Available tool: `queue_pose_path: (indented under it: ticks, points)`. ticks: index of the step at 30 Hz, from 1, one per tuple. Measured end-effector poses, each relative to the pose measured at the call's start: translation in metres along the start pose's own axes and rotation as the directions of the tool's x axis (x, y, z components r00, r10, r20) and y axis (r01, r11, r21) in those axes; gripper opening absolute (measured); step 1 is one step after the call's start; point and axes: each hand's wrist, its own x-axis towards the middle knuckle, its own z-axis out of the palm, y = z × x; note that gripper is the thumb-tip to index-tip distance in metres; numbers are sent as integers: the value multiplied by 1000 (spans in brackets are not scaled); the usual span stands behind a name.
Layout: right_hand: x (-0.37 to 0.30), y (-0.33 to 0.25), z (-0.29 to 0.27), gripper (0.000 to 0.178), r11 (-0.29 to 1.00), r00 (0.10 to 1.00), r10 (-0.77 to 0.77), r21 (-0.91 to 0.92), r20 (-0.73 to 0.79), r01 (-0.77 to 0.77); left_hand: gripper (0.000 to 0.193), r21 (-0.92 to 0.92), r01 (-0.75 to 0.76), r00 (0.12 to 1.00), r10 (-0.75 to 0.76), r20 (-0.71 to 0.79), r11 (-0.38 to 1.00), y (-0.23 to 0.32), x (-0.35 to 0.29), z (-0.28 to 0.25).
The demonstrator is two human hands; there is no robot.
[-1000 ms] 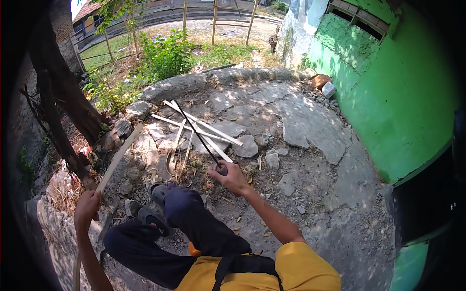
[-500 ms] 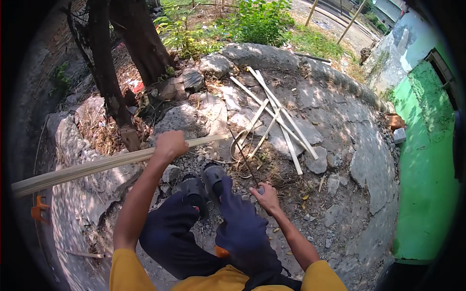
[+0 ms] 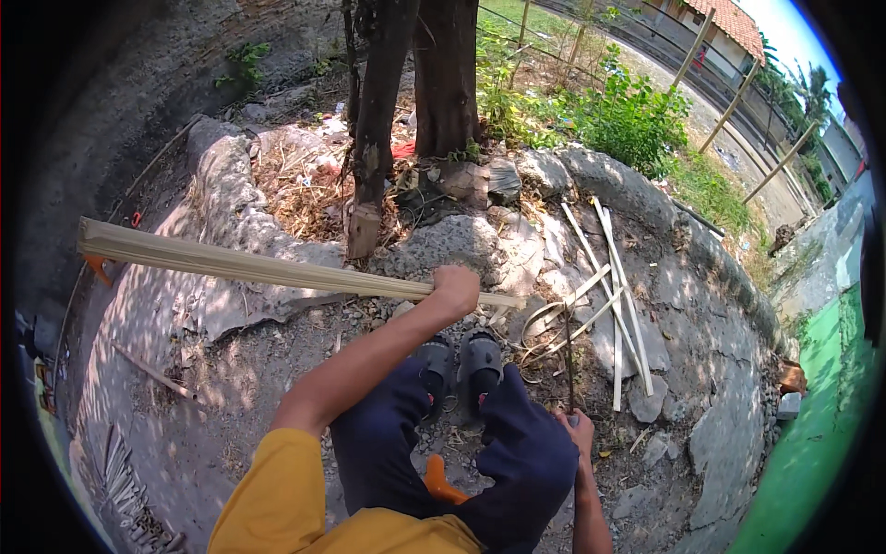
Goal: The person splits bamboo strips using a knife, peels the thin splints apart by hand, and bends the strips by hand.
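My left hand [image 3: 457, 288] is closed around a long, pale length of split wood [image 3: 249, 268], near its right end. Lengthwise lines run along it; whether it is one piece or several strips together, I cannot tell. It reaches far out to the left, in front of my knees. Low beside my right knee, my right hand [image 3: 580, 430] grips the handle of a knife with a long, thin, dark blade [image 3: 569, 365]. The blade points away from me and stands apart from the wood. Past its tip lie curled pale strips [image 3: 535, 331] on the ground.
Several pale slats [image 3: 616, 295] lie crossed on cracked concrete at the right. Tree trunks [image 3: 447, 83] rise ahead, behind broken concrete. A stick [image 3: 157, 372] and a pile of thin pieces [image 3: 129, 489] lie at the left. Something orange [image 3: 443, 480] shows between my legs. A green wall [image 3: 812, 415] stands at right.
The view has swung left, so the trees and slats sit farther right in the picture. Both hands keep their holds. The knife blade, slanted before, now points nearly straight ahead.
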Motion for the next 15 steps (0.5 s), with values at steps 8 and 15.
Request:
queue_pose_path:
  ticks: [8,15]
  points:
    - [33,-54,-7,44,994,997,-83,67,0,83,23,8,-16,998,16,-62,1000,19,-20,-1]
    - [56,-103,33,40,988,989,-139,81,53,134,26,-73,-75,996,71,-63,995,-1,-19,15]
